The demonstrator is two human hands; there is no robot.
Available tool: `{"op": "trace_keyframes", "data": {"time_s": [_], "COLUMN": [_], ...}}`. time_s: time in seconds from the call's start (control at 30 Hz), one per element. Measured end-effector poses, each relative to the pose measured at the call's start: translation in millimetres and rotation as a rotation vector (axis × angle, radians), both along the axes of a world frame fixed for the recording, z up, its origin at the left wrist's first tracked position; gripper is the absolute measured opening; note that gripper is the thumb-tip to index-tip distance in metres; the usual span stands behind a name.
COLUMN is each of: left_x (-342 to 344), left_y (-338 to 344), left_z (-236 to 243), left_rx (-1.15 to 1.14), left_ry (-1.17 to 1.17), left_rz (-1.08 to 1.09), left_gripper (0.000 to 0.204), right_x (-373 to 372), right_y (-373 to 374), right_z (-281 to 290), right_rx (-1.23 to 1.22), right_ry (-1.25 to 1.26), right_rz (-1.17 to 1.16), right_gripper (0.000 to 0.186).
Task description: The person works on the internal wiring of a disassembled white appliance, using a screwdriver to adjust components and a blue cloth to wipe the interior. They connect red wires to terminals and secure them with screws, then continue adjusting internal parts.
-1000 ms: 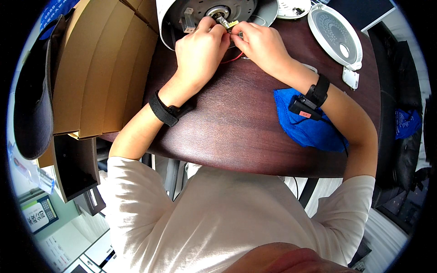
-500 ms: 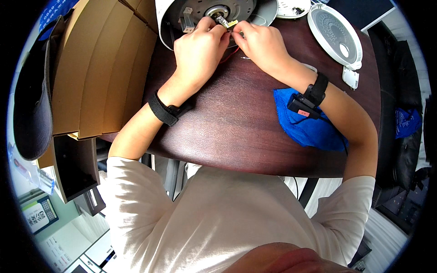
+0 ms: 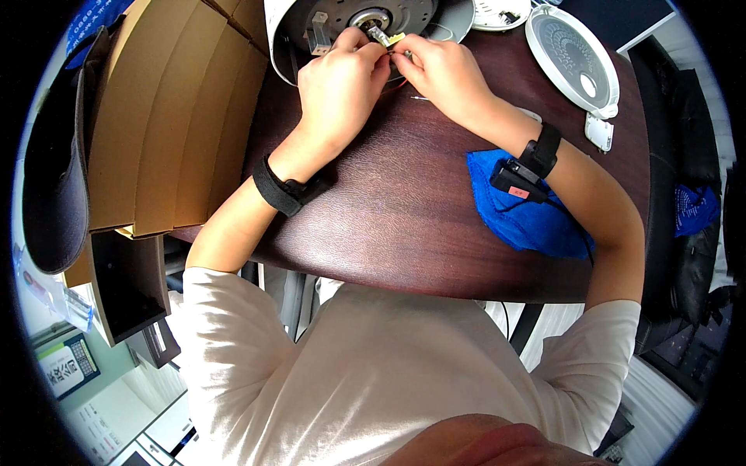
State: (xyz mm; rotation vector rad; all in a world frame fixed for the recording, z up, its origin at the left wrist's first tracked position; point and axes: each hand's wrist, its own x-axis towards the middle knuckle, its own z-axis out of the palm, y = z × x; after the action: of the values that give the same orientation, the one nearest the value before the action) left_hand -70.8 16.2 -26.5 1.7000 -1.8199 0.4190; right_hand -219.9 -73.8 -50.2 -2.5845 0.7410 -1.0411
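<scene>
A round white appliance housing [image 3: 275, 35] lies at the table's far edge, its inside facing me. A metal disc [image 3: 416, 11] with a ring at its centre shows within it. My left hand [image 3: 336, 84] is closed at the opening, thumb and fingertips pinched together. Close beside it, my right hand [image 3: 449, 71] pinches too, the fingertips of both nearly meeting. What they grip is too small and covered to make out. A yellow-marked piece [image 3: 395, 39] sits just beyond the fingertips, and a thin red wire [image 3: 394, 88] curves out below them.
A grey-white round lid [image 3: 563, 58] lies at the far right, with a small white plastic piece [image 3: 598, 133] next to it. The blue cloth [image 3: 497, 213] is under my right wrist. An open cardboard box [image 3: 167, 116] stands along the left side of the brown table [image 3: 373, 210].
My hands stay pinched at the same spot, with only slight shifts of the fingers and right hand. Less of the red wire shows below them.
</scene>
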Motion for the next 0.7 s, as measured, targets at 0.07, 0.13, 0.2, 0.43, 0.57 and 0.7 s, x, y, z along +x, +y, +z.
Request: {"op": "trace_keyframes", "data": {"time_s": [0.07, 0.13, 0.2, 0.43, 0.57, 0.7], "left_x": [0, 1, 1, 2, 2, 1], "left_y": [0, 0, -1, -2, -1, 0], "left_z": [1, 0, 0, 1, 1, 2], "left_rx": [0.006, 0.003, 0.003, 0.017, 0.037, 0.041], "left_ry": [0.012, 0.007, 0.019, 0.055, 0.047, 0.048], "left_rz": [-0.003, -0.008, -0.013, -0.012, 0.0, -0.008], "left_gripper": [0.012, 0.013, 0.013, 0.013, 0.012, 0.011], "right_x": [1, 0, -1, -3, -25, -73], "right_y": [0, 2, 2, -1, 1, 4], "right_z": [-1, 2, 4, 9, 22, 44], "right_rx": [0.014, 0.074, 0.118, 0.122, 0.017, 0.037], "right_ry": [-0.009, -0.004, -0.017, 0.007, 0.181, 0.59], "right_rz": [-0.007, -0.016, -0.013, 0.01, 0.06, 0.059], "right_gripper": [0.016, 0.015, 0.015, 0.015, 0.018, 0.026]}}
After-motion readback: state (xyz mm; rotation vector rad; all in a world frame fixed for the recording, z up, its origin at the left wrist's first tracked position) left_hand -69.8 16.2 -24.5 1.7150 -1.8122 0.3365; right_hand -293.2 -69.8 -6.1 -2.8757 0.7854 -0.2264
